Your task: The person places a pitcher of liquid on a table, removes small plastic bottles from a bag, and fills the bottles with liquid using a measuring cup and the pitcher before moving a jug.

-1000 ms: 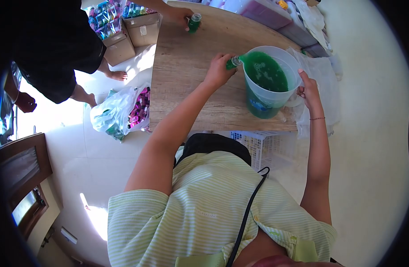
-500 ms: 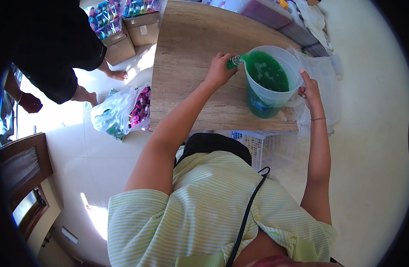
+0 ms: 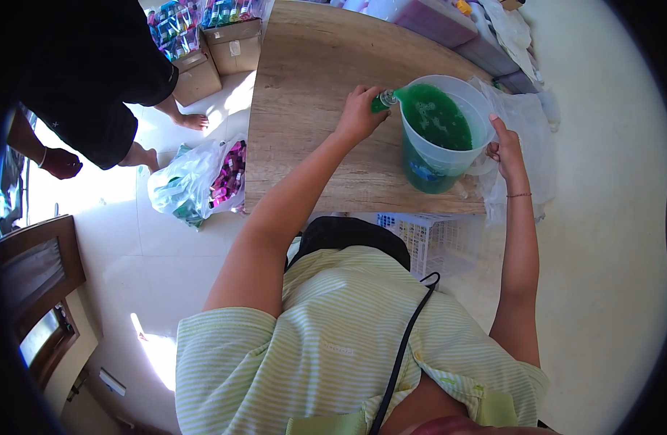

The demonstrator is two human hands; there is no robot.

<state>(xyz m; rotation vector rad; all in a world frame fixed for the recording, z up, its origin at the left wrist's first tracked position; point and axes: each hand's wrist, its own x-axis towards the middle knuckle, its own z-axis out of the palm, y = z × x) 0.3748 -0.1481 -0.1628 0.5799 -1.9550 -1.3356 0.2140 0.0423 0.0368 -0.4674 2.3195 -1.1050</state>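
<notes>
My left hand (image 3: 360, 116) is closed around a small clear bottle (image 3: 383, 101) with green in it, its mouth at the spout of a large plastic measuring jug (image 3: 420, 163). My right hand (image 3: 506, 148) grips the jug's handle on the far side, the thumb along its top. Green liquid (image 3: 438, 119) with some froth fills much of the jug and reaches into the spout, where it meets the bottle. The jug is tilted toward the bottle, above the wooden table (image 3: 319, 72). Most of the bottle is hidden by my fingers.
Crumpled clear plastic (image 3: 522, 138) lies at the table's right end. Large purplish containers (image 3: 435, 22) stand along the back. On the floor at left are a bag of pink bottles (image 3: 228, 174) and cardboard boxes (image 3: 232, 49) topped with packed bottles. Another person (image 3: 94, 80) stands there.
My hands, the bottle and the jug stay almost in place. The other person at left has shifted slightly, their hand moving a little to the right.
</notes>
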